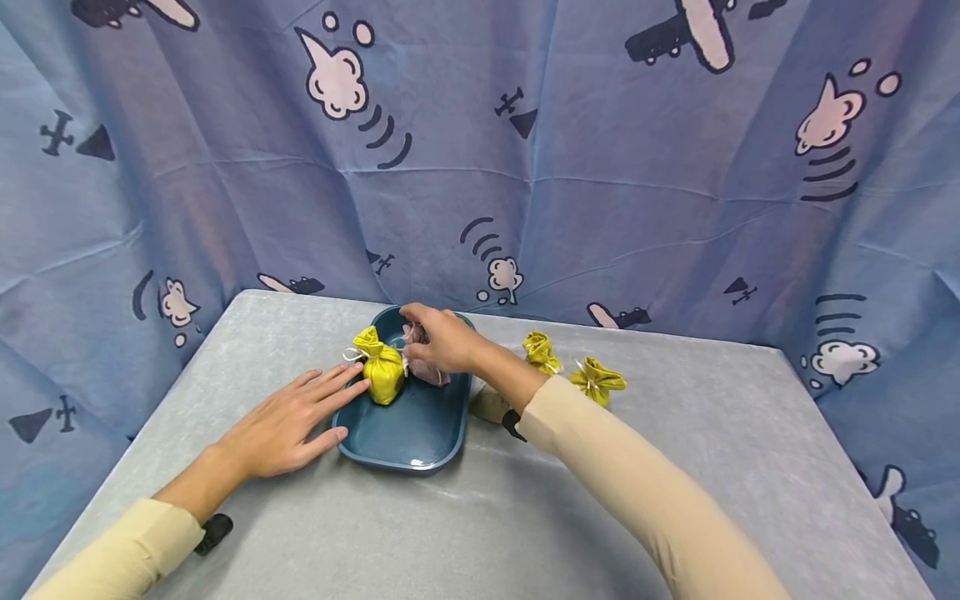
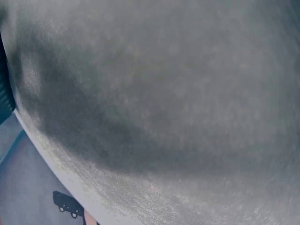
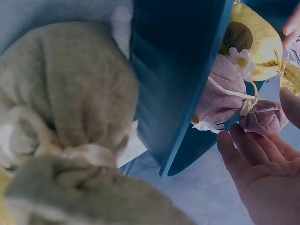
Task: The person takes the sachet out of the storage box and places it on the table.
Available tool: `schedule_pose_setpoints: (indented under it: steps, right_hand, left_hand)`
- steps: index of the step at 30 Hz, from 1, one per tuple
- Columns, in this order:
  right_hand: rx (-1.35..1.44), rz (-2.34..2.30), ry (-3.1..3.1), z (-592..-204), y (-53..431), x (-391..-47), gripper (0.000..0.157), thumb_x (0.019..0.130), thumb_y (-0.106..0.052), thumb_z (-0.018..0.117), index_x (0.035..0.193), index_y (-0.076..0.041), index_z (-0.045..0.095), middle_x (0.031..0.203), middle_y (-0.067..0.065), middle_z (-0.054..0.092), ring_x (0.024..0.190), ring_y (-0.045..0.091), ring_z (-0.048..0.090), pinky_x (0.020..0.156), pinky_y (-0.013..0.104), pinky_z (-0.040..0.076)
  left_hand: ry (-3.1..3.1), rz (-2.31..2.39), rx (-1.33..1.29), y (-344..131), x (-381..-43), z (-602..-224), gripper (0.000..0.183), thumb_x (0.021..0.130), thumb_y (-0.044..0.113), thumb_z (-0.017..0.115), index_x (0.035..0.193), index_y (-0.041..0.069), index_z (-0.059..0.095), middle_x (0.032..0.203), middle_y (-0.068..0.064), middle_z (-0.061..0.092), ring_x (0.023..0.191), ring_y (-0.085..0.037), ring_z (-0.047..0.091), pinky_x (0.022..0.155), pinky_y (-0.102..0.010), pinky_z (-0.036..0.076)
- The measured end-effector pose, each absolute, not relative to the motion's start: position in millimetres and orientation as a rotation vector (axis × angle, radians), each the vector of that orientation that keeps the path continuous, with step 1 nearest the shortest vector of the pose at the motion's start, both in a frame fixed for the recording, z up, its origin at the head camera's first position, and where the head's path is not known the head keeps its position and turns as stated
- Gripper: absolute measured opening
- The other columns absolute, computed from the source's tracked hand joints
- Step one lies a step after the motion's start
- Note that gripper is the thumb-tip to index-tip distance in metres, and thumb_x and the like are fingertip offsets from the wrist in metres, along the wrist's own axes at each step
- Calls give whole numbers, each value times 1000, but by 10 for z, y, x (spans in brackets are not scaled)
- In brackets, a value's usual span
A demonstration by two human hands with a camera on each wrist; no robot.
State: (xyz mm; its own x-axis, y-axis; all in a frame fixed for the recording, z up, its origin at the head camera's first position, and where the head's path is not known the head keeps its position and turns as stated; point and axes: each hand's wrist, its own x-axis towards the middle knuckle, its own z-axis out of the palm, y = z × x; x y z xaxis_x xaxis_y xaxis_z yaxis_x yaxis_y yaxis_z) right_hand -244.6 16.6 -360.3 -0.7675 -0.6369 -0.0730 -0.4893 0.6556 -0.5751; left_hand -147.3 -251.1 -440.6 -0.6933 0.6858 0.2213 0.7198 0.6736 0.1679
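Observation:
A blue plastic bin [image 1: 405,437] stands on the table, holding a yellow drawstring sachet [image 1: 383,375] and a mauve sachet [image 1: 429,372]. My right hand [image 1: 444,340] is over the bin, thumb and fingers loosely around the mauve sachet's gathered top. In the right wrist view those fingers [image 3: 239,150] look relaxed and rather straight beside it. With fingers extended, my left hand [image 1: 292,423] rests across the bin's left rim, its fingertips at the yellow sachet. The left wrist view shows mostly blurred grey surface [image 2: 178,93].
Right of the bin lies a grey-green sachet [image 3: 70,84], partly hidden by my right forearm in the head view. Beyond that arm are two more yellow sachets [image 1: 538,350]. A patterned blue curtain [image 1: 450,150] hangs behind the grey table [image 1: 300,533].

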Motion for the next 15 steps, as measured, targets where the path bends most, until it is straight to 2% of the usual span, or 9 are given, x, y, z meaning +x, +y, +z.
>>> schedule_pose_setpoints:
  steps: [4, 9, 15]
  right_hand:
    - [-913, -788, 2617, -3611, 136, -2446, 52, 98, -10, 64, 146, -2, 46, 112, 8, 66, 100, 19, 64, 89, 32, 52]
    - [-900, -802, 2621, -3607, 122, -2428, 40, 102, -7, 54, 143, -4, 53, 129, 12, 64, 115, 21, 62, 98, 35, 50]
    - [-914, -860, 2642, -3612, 144, -2428, 35, 103, -9, 54, 137, -1, 58, 133, 13, 63, 122, 25, 61, 103, 37, 48]
  left_hand:
    - [-2740, -373, -1163, -2505, -1474, -4405, 65, 98, 35, 61, 156, 17, 36, 162, -6, 29, 147, -27, 30, 115, -51, 26]
    - [-2734, -373, -1161, -2506, -1475, -4405, 65, 98, 35, 61, 156, 17, 37, 162, -6, 30, 147, -27, 31, 115, -51, 27]
    - [-2767, -364, -1148, -2510, -1472, -4402, 65, 99, 37, 59, 157, 19, 35, 162, -4, 28, 147, -26, 29, 116, -51, 25]
